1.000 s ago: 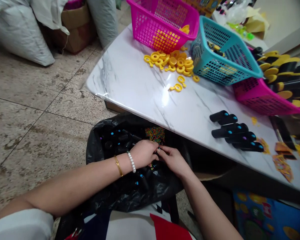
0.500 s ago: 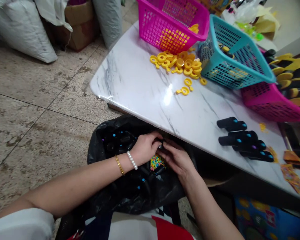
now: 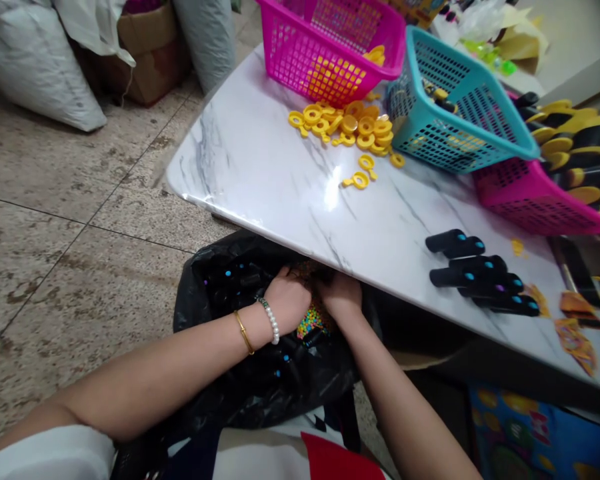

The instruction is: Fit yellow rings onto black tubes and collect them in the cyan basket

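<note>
Both of my hands reach down into a black plastic bag [image 3: 190, 293] just below the table edge. My left hand [image 3: 289, 298] has its fingers curled downward over small multicoloured pellets [image 3: 313, 325]; its grip is hidden. Beside it, my right hand [image 3: 341, 295] is bent inward close to the table edge, fingertips mostly out of sight. Something dark shows between the hands, too unclear to name. Around them in the bag lie several black tubes [image 3: 250, 280] with blue dots on their ends.
On the white marbled table [image 3: 260, 180] lie yellow ring-shaped pieces [image 3: 350, 125] and a group of black tubes [image 3: 475, 275]. A pink basket [image 3: 285, 60], a blue basket [image 3: 425, 143] and another pink basket [image 3: 525, 197] stand along it. White sacks [image 3: 35, 67] rest on the floor.
Both hands have sunk deeper among the pellets, and their fingers, visible together before, have turned down out of sight. The view has shifted slightly.
</note>
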Tool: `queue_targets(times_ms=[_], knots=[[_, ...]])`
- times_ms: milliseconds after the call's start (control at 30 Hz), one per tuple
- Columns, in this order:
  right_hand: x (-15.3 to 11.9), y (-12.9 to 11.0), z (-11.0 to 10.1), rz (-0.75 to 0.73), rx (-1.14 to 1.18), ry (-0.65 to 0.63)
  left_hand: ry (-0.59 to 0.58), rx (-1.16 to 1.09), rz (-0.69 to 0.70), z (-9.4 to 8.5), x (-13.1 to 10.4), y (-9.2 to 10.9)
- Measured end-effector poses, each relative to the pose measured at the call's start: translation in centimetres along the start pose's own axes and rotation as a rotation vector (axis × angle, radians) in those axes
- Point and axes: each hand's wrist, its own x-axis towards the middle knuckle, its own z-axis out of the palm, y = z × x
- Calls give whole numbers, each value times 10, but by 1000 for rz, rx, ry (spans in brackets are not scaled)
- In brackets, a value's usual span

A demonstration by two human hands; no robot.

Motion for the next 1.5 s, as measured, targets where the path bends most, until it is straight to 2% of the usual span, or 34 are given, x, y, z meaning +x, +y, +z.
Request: queue_targets(times_ms=[100,200,267,367,500,667,767,867,967,1067,1167,1333,1500], knots=[[-1,0,3,-2,208,61,21,11,-15,-2,-2,1],[-22,8,2,38,697,152,33,4,-32,-8,-5,-1],[-39,14,0,7,986,231,23,9,-26,-11,-7,-1],[-54,19,-2,-83,1153,266,7,31,1,-10,-6,1],[-59,23,-11,-160,1041,260,14,40,51,-7,-4,8],[-70,23,-29,-245,669,323,16,29,70,-6,-7,12],[-65,21,-27,-134,330,143,-25,38,69,-6,-9,13],[-37,16,-13,-32,105,-50,-96,31,115,-3,-9,15],[-4,7,1,0,106,-60,-118,27,129,-2,-8,17],[4,2,3,-25,164,8,-96,30,119,-3,-9,16],[-16,8,-2,-70,259,87,-70,24,118,-7,-13,12],[-52,20,-7,-177,661,358,-28,3,108,-12,-17,9],[-61,17,-19,-247,685,380,-20,-5,130,-11,-17,15]])
